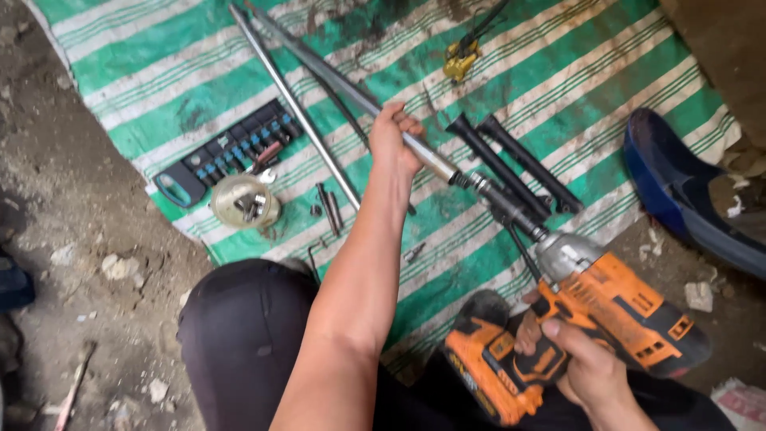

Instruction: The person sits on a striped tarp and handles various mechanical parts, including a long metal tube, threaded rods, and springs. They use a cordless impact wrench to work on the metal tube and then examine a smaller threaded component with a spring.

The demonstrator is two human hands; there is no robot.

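My left hand (393, 137) grips a long shiny metal tube (343, 80) that runs from the mat's far edge toward me. My right hand (576, 361) holds an orange and black cordless impact driver (594, 307) by its handle, a finger near the trigger. The driver's nose meets the tube's dark lower end (511, 209). Both are held above a green and white striped mat (558, 72).
Two black tubes (511, 164) lie beside the held tube, a thin steel rod (295, 104) to its left. A black socket set tray (231, 152), a clear bowl of small parts (246, 201), a yellow tool (461, 60), loose bolts, a blue plastic cover (678, 191) at right. Dirt ground all around.
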